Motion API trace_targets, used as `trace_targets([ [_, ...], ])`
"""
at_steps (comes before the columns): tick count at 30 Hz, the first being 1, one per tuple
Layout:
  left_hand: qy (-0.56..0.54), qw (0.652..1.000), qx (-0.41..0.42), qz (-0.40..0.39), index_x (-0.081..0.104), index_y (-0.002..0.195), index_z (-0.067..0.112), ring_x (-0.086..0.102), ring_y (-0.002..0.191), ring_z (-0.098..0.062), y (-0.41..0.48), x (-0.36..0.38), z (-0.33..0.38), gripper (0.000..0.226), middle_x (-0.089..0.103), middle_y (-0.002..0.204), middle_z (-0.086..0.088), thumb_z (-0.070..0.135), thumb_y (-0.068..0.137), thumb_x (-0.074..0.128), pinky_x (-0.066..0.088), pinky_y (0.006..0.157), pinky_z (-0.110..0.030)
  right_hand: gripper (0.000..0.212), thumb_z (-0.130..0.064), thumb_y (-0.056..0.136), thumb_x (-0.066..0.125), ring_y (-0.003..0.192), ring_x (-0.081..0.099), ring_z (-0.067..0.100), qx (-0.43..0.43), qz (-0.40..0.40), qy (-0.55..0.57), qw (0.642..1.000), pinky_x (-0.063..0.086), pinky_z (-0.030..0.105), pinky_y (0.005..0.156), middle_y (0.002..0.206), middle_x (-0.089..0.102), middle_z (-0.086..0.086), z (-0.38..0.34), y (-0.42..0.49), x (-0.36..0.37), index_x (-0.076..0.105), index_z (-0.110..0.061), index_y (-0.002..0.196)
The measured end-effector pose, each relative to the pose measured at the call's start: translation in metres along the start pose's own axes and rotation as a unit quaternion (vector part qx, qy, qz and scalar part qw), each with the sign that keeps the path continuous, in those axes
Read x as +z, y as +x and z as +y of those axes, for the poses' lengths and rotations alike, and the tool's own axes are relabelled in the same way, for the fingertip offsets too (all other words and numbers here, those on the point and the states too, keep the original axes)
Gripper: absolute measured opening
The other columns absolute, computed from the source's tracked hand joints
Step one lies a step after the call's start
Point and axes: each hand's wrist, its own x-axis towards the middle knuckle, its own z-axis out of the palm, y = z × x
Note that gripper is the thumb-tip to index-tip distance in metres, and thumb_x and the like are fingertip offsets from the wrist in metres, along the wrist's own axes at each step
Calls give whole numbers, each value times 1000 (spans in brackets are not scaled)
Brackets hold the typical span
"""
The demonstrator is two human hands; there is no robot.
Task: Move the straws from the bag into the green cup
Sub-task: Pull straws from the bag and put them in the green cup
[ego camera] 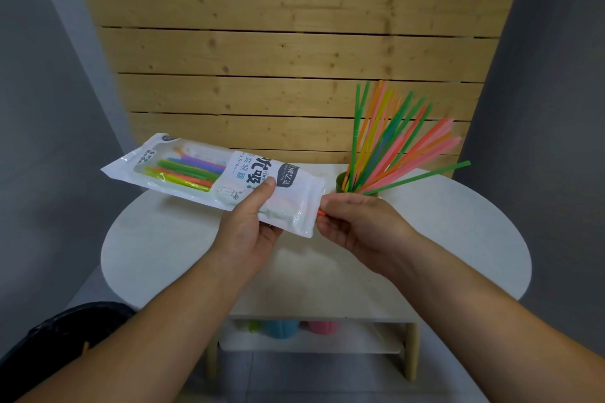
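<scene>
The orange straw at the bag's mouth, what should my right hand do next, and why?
Probably pull it out rightward: the right hand pinches the orange straw poking from the bag, which the left hand grips; the green cup stands just beyond.

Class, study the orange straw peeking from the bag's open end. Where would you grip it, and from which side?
Pinch the orange straw by its exposed tip, coming from the right, as the right hand does. The bag lies nearly level, mouth facing right, gripped near that mouth by the left hand, so only the tip is reachable; pulling along its length should slide it out.
</scene>
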Motion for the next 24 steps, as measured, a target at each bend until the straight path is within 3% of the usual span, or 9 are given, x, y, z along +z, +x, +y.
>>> trace_targets([
  [6,-26,999,-20,22,63,123,19,77,88,-16,1,-2,4,32,80,102,-1,9,93,67,64,67,-34,7,3,88,66,65,62,16,-18,40,-23,999,59,23,58,77,65,15,-8,-3,-6,70,5,93],
  [13,-85,995,-26,53,59,129,17,76,98,-20,7,-5,15,40,77,113,-5,6,92,67,64,72,-40,6,2,90,62,58,63,14,-43,62,-11,997,59,23,56,75,65,14,-20,-8,-27,68,0,90],
  [15,-84,995,-26,52,60,128,16,76,98,-20,7,-5,15,37,77,113,-5,6,92,67,64,74,-40,6,-8,91,66,59,63,15,-44,54,4,998,59,25,58,72,64,10,-19,-10,-27,68,-3,90],
  [18,-77,995,-25,52,62,121,16,77,94,-19,6,-4,14,31,78,110,-4,6,93,66,64,75,-40,27,-29,86,72,62,63,18,-32,48,12,998,60,29,61,71,64,7,-13,-12,-25,68,-5,99],
  [20,-75,996,-24,51,62,120,16,77,92,-18,5,-4,14,29,78,108,-4,6,93,66,63,78,-42,35,-35,80,75,64,64,19,-26,34,-4,999,59,31,61,78,64,9,-8,-14,-22,66,-8,100],
  [24,-84,995,-25,55,61,116,17,78,89,-19,4,-3,13,27,79,106,-5,5,92,67,64,68,-40,45,-42,71,77,72,65,19,-20,-1,-65,998,56,32,64,96,63,10,9,-16,-10,67,-13,104],
])
